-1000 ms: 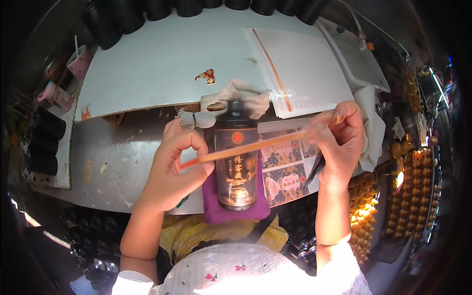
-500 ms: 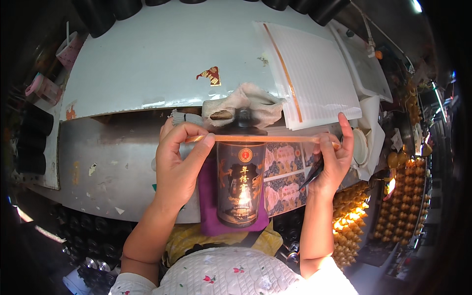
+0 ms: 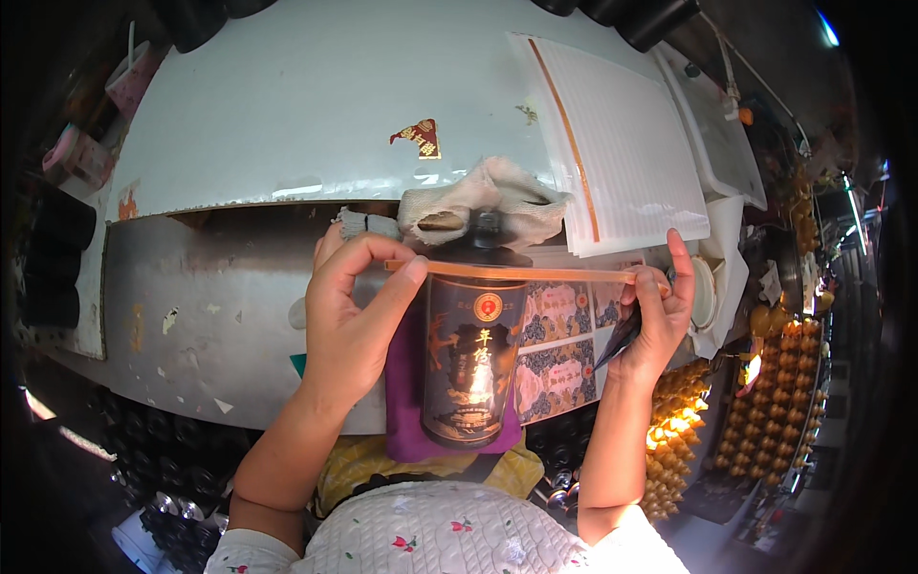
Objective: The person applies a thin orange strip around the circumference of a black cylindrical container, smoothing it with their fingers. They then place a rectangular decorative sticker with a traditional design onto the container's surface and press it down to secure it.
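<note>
A dark bottle (image 3: pixel 473 368) with gold and orange print lies with its base toward me on a purple cloth (image 3: pixel 402 402). Its black neck (image 3: pixel 486 232) rests against a crumpled whitish rag (image 3: pixel 454 204). Across the bottle's shoulder runs a thin orange strip (image 3: pixel 535 273), stretched between my two hands. My left hand (image 3: pixel 354 306) pinches its left end between thumb and forefinger. Its right end is pinched by my right hand (image 3: pixel 655 311), whose one finger points up. A small dark flat piece (image 3: pixel 617 342) also sticks out from the right palm; its kind is unclear.
Printed label sheets (image 3: pixel 557 373) lie right of the bottle. A stack of translucent sheets (image 3: pixel 622 143) with an orange strip lies farther back on the pale board (image 3: pixel 316 115), near a torn red label (image 3: pixel 421 140). Several gold knobbly pieces (image 3: pixel 674 430) stand at the right. Black cylinders line the far edge.
The strip now slopes slightly down to the right, and its left end shows past my thumb. Both hands keep their pinch. The whole view has shifted a little.
</note>
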{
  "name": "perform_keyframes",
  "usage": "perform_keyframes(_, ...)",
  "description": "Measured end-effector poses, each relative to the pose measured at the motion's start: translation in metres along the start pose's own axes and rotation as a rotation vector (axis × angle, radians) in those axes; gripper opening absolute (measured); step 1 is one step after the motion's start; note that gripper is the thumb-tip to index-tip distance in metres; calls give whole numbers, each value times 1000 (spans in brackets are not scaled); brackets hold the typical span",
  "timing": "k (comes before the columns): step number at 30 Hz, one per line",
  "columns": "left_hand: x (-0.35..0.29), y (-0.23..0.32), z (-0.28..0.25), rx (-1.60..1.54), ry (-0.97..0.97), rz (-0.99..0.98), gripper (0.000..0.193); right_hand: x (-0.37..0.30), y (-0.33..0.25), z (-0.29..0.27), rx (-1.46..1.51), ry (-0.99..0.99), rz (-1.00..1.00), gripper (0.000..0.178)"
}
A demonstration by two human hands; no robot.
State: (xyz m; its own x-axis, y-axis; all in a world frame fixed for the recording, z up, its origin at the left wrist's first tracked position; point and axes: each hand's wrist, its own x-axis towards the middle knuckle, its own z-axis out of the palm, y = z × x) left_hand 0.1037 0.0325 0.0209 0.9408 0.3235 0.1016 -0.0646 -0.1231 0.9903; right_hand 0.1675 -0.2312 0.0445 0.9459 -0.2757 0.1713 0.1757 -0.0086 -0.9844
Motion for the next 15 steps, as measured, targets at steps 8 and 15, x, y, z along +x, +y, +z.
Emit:
perform_keyframes(8,-2,-6,1,-94,25,-61,11,2,1,-2,36,17,37,53)
perform_keyframes(15,-1,-17,6,-114,68,-71,13,3,6,-5,-15,24,21,52)
